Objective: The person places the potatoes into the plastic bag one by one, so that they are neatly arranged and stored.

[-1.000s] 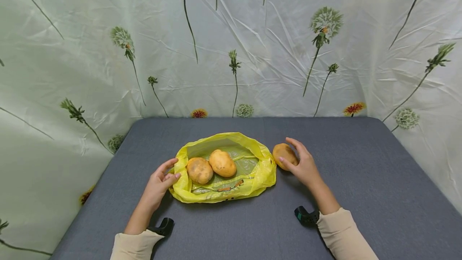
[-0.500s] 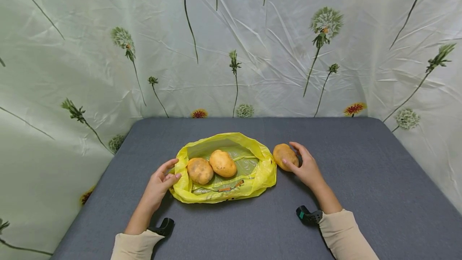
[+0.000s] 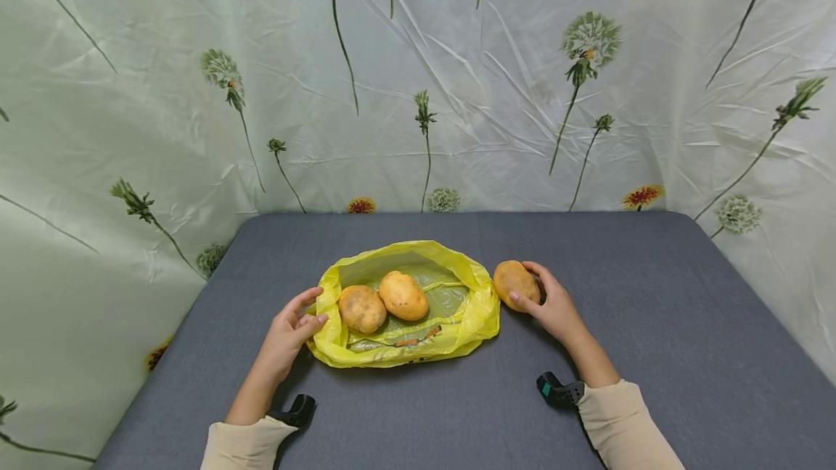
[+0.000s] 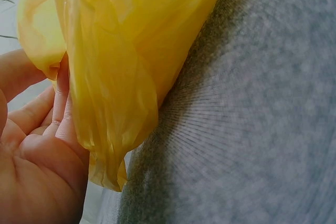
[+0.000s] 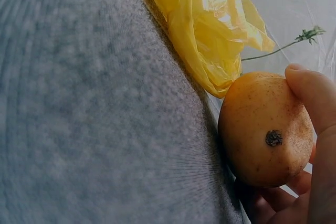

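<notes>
A yellow plastic bag point(image 3: 483, 314) lies with its mouth spread wide on the table, two potatoes point(image 3: 404, 296) side by side in its left half. At the bag's left rim my left hand point(image 3: 284, 336) pinches the plastic between thumb and fingers; the left wrist view has some fingers behind a fold of the bag point(image 4: 113, 77). My right hand point(image 3: 560, 310) grips a third potato point(image 3: 514, 283) from its right side, just outside the bag's right end. In the right wrist view the thumb lies along this potato point(image 5: 265, 129), which bears a dark spot; the fingers are partly hidden behind it.
A grey cloth covers the table point(image 3: 418, 419). Behind it and to the sides hangs a pale curtain point(image 3: 496, 93) printed with flowers. Black wrist bands point(image 3: 558, 390) sit at both sleeves.
My right hand has slid slightly down and right around the potato, its fingers going from the top toward the right side. My left hand and the bag have stayed put.
</notes>
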Available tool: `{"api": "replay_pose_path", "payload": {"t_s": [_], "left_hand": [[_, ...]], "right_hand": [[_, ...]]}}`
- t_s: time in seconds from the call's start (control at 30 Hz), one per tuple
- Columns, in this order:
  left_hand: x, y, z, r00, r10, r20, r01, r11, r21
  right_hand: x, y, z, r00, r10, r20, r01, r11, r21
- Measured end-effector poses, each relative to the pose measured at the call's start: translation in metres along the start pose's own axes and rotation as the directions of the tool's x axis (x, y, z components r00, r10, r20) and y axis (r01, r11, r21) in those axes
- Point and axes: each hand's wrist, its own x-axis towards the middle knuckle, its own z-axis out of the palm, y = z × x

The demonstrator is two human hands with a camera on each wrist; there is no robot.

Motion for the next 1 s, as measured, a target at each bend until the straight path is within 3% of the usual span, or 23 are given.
{"api": "replay_pose_path", "payload": {"t_s": [0.2,0.5,0.63,0.83,1.0], "left_hand": [[0.000,0.000,0.000,1.000,-0.001,-0.001,0.001,1.000,0.001],[0.000,0.002,0.000,1.000,-0.004,0.002,0.004,1.000,0.001],[0.000,0.002,0.001,1.000,-0.004,0.002,0.004,1.000,-0.001],[0.000,0.001,0.000,1.000,-0.006,0.000,0.006,1.000,0.003],[0.000,0.002,0.000,1.000,-0.004,0.001,0.004,1.000,0.005]], "right_hand": [[0.001,-0.001,0.000,1.000,0.002,-0.017,-0.001,1.000,0.023],[0.000,-0.001,0.000,0.992,-0.057,-0.114,0.062,0.997,0.037],[-0.003,-0.016,-0.001,0.985,-0.081,-0.151,0.091,0.994,0.055],[0.001,-0.001,0.001,0.972,-0.115,-0.206,0.126,0.991,0.038],[0.000,-0.005,0.001,0.962,-0.137,-0.236,0.149,0.988,0.033]]}}
